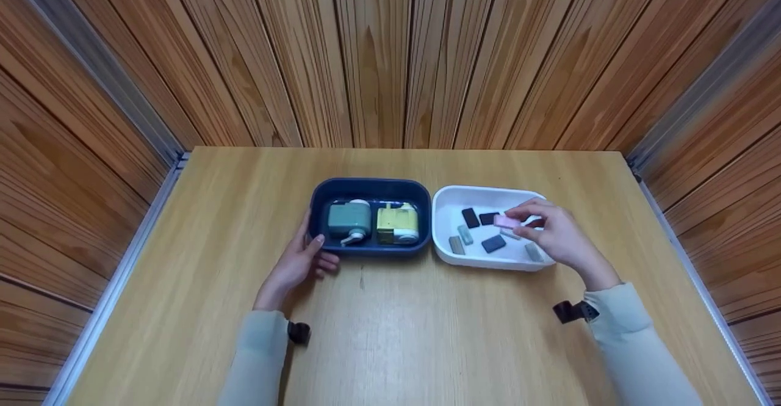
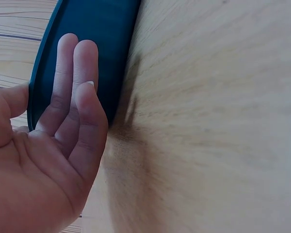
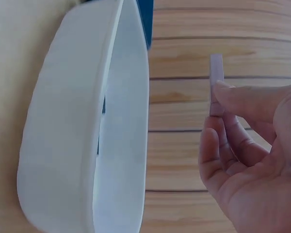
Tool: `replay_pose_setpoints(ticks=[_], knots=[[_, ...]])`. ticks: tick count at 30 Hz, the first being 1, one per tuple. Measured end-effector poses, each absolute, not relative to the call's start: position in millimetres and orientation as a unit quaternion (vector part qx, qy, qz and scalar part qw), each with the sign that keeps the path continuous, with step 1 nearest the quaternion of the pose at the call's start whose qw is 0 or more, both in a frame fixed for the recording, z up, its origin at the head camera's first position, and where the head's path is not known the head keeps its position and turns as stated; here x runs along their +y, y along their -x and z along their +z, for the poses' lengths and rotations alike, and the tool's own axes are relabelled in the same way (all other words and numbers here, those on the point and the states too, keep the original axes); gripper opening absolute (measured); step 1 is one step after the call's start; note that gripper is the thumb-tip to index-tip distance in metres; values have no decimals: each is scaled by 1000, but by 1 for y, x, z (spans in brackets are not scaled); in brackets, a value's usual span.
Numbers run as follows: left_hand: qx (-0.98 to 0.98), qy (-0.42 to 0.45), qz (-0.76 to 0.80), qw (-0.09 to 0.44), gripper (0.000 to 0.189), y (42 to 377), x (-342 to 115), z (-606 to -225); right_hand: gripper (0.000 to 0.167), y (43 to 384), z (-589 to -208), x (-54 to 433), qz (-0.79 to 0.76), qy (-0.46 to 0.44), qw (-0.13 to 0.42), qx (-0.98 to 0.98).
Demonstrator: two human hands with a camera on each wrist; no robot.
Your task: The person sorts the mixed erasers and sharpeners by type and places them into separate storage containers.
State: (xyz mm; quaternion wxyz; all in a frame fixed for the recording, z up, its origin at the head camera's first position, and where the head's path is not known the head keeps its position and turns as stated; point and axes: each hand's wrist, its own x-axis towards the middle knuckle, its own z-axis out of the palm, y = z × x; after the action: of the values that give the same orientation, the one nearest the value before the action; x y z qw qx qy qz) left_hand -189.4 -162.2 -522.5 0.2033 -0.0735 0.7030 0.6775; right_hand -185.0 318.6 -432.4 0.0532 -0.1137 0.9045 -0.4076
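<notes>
My right hand (image 1: 558, 235) pinches a pink eraser (image 1: 505, 221) between thumb and fingers, above the white tub (image 1: 488, 262). In the right wrist view the eraser (image 3: 217, 73) shows edge-on, raised past the tub's rim. Several more erasers, black, grey and pale green, lie loose on the tub's floor, among them a dark blue-grey one (image 1: 493, 243). My left hand (image 1: 299, 259) holds the near left corner of the navy tub (image 1: 366, 251), thumb at the rim, other fingers along the outer wall. Inside that tub sit a green crank pencil sharpener (image 1: 349, 218) and a yellow sharpener (image 1: 393, 220).
Both tubs stand side by side on a light wooden table (image 1: 390, 333), their ends almost meeting. Wood-grain panels (image 1: 372, 58) rise behind and on both sides, with metal rails (image 1: 116, 296) along the table's side edges.
</notes>
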Motion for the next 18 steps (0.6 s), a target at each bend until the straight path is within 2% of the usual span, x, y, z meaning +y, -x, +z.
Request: replay_pose_setpoints(ticks=[8, 18], knots=[[708, 74, 673, 201, 62, 190, -162, -524, 30, 197, -431, 337, -397, 80, 75, 911], [705, 83, 675, 203, 62, 189, -162, -523, 30, 202, -430, 347, -396, 71, 70, 913]])
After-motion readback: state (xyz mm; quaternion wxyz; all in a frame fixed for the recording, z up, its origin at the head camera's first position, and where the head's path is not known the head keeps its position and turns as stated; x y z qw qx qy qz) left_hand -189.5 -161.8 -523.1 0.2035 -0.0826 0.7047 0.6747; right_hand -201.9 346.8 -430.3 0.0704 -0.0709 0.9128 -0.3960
